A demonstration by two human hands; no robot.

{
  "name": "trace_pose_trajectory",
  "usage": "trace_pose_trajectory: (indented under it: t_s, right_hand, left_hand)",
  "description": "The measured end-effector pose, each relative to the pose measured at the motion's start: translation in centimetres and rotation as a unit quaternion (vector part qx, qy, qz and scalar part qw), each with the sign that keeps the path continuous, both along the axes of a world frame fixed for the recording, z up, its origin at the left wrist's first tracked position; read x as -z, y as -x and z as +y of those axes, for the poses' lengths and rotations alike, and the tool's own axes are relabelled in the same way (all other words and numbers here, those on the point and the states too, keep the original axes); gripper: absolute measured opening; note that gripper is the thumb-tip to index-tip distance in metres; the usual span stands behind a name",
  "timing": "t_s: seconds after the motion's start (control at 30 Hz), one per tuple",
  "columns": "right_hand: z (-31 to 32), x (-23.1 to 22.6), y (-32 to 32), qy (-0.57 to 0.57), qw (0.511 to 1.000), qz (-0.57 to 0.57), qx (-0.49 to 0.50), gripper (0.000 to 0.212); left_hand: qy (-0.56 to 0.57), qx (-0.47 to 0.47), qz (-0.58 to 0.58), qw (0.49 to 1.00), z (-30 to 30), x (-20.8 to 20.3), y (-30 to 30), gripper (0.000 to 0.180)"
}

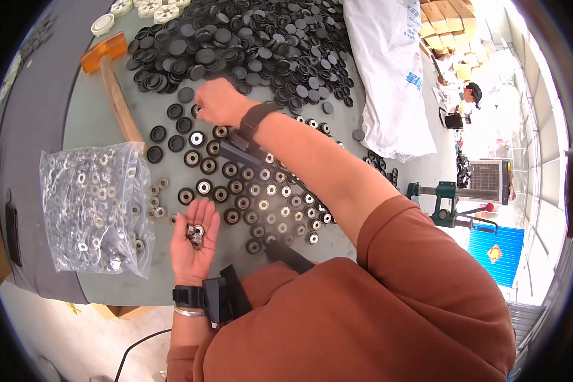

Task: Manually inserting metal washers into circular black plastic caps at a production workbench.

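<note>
My left hand [195, 251] is palm up, its fingers curled a little round several small metal bearings [196, 234]. Farther out, my right hand [221, 104] reaches down with pinched fingers to a black ring-shaped cap [197, 111]. A glint of a bearing shows under those fingertips, though they mostly cover it. Around and below that hand lie rows of black caps with bearings seated in their middles, such as a filled cap [204, 186]. Left of the right hand are black caps with no bearing, among them an unfilled cap [158, 134].
A clear plastic bag of bearings [95, 210] lies at the left, loose bearings [154, 202] beside it. Behind it rests an orange-headed mallet [116, 95]. Black caps [254, 48] are heaped at the back. A white sack [388, 76] and green press [447, 202] stand right.
</note>
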State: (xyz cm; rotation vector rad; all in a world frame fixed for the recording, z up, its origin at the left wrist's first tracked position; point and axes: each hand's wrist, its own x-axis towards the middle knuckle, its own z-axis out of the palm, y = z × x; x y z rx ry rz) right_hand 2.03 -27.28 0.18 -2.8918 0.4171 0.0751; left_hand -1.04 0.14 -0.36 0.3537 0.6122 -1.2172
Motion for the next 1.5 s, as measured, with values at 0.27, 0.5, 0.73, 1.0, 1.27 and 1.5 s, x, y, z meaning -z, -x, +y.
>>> trace_pose_trajectory:
  t_s: [0.27, 0.5, 0.73, 1.0, 1.27, 1.5]
  right_hand:
    - [-2.1, -0.1, -1.9, -0.054, 0.996, 0.064, -0.043, 0.035]
    - [3.0, -2.5, 2.3, 0.005, 0.999, 0.046, 0.013, 0.022]
    - [13.8, -3.4, 7.5, -0.256, 0.945, -0.039, -0.199, 0.016]
    - [11.7, -5.4, 6.6, -0.195, 0.962, 0.034, -0.189, 0.018]
    - [3.2, 0.1, 0.7, -0.074, 0.994, -0.082, -0.028, 0.020]
    - [3.1, 0.8, -0.3, -0.079, 0.994, -0.055, -0.045, 0.021]
  left_hand:
    - [0.010, -0.005, 0.003, 1.000, 0.4, 0.2, 0.3, 0.039]
    - [0.002, -0.034, 0.008, 0.999, -0.5, -1.1, -0.7, 0.042]
    - [0.154, -0.049, 0.013, 0.987, 0.4, 0.8, -0.6, 0.040]
    - [-0.014, -0.039, -0.024, 0.999, -0.4, -1.5, 0.0, 0.033]
    - [0.117, 0.013, 0.022, 0.993, 2.5, 1.9, -0.1, 0.033]
    - [-0.072, 0.077, -0.087, 0.991, 1.3, -1.7, 0.2, 0.034]
